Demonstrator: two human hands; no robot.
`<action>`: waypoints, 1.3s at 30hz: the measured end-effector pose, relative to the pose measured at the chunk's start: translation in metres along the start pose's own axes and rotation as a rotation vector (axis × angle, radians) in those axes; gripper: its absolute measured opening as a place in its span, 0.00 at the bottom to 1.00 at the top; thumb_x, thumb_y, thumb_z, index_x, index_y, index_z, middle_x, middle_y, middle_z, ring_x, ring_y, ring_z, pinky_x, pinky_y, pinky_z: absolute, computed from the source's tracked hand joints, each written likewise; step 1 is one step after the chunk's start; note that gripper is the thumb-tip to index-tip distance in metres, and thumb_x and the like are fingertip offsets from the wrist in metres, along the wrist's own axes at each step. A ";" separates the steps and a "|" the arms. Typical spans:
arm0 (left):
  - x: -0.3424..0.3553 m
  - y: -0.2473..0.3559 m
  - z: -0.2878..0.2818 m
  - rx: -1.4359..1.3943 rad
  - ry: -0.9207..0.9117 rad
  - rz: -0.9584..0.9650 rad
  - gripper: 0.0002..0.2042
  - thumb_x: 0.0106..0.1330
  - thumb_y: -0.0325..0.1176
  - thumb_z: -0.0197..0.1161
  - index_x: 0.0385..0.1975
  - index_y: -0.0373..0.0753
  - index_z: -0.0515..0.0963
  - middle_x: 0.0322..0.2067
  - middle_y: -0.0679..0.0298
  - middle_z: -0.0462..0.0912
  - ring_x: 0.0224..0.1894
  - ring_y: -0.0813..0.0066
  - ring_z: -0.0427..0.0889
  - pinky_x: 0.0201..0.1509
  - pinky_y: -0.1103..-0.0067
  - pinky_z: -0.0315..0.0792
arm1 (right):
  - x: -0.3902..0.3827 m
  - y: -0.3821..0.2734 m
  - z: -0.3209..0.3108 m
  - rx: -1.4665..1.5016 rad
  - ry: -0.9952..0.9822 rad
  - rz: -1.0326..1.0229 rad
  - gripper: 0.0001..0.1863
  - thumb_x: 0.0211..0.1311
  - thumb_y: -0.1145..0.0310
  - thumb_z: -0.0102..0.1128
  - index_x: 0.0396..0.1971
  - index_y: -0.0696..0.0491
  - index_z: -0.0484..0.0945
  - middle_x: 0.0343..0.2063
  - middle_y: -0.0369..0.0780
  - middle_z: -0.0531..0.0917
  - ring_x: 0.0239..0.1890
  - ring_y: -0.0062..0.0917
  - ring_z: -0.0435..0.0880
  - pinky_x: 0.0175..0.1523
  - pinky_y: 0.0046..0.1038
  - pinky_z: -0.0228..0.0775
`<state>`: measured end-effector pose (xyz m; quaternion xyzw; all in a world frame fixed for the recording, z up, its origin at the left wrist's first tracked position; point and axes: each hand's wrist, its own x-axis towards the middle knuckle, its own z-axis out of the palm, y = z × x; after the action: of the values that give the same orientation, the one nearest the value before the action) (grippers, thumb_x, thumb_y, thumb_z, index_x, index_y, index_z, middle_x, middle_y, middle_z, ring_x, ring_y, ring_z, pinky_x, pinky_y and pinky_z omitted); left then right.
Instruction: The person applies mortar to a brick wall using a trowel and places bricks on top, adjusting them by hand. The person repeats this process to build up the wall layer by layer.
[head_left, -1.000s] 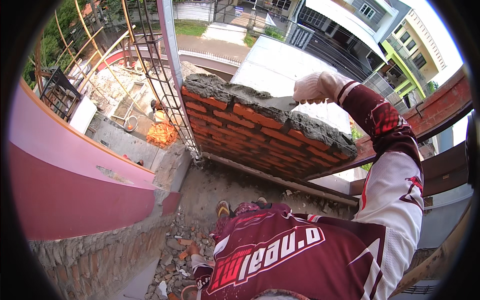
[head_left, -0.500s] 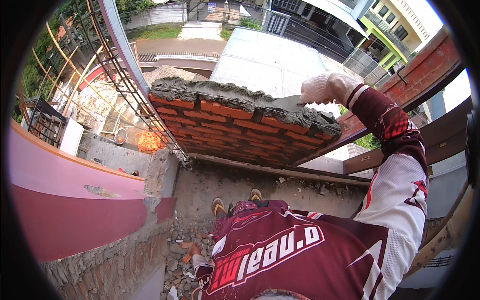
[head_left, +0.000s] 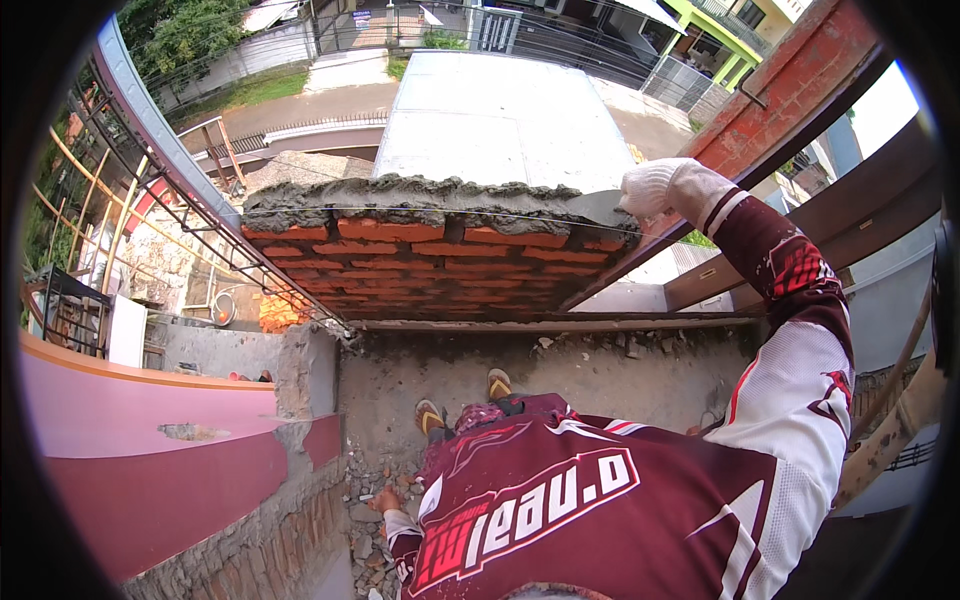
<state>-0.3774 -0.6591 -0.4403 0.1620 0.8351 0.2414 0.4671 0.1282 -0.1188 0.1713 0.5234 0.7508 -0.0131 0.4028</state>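
Touching the mortar (head_left: 420,193) at the right end of the brick wall (head_left: 450,265), the trowel (head_left: 600,207) pointed left, blade on the wall's top. Gloved right hand (head_left: 652,188) had its fingers wrapped round the handle end; handle itself hidden. String line (head_left: 360,209) ran along the mortar's near side. Left hand (head_left: 383,501) hung low near the rubble (head_left: 362,548); couldn't tell if its fingers gripped anything. Sandals (head_left: 429,416) stood on the concrete floor (head_left: 570,380), short of the wall. Red beam (head_left: 770,90) slanted up at right.
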 end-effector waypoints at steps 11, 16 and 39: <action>0.024 0.024 -0.010 0.227 -0.011 -0.009 0.13 0.62 0.44 0.67 0.41 0.44 0.84 0.33 0.55 0.89 0.38 0.54 0.88 0.42 0.57 0.79 | -0.027 0.037 0.062 0.020 -0.005 0.278 0.17 0.58 0.63 0.58 0.42 0.53 0.89 0.42 0.47 0.89 0.46 0.42 0.89 0.50 0.40 0.82; 0.033 0.033 -0.016 -0.169 0.039 -0.154 0.14 0.62 0.44 0.68 0.42 0.42 0.84 0.34 0.58 0.89 0.39 0.59 0.89 0.41 0.60 0.80 | -0.027 0.028 0.062 -0.065 0.050 0.321 0.16 0.56 0.63 0.62 0.41 0.51 0.90 0.41 0.44 0.91 0.44 0.40 0.91 0.47 0.39 0.83; 0.037 0.043 -0.021 1.149 -0.043 0.408 0.12 0.64 0.43 0.66 0.39 0.43 0.84 0.35 0.58 0.89 0.38 0.55 0.88 0.38 0.60 0.80 | 0.061 -0.045 0.073 0.218 0.526 0.207 0.09 0.62 0.70 0.60 0.35 0.57 0.87 0.31 0.45 0.88 0.33 0.37 0.87 0.39 0.38 0.79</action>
<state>-0.4127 -0.6103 -0.4333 0.5495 0.7742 -0.1664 0.2663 0.1279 -0.1244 0.0665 0.6229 0.7660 0.0834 0.1352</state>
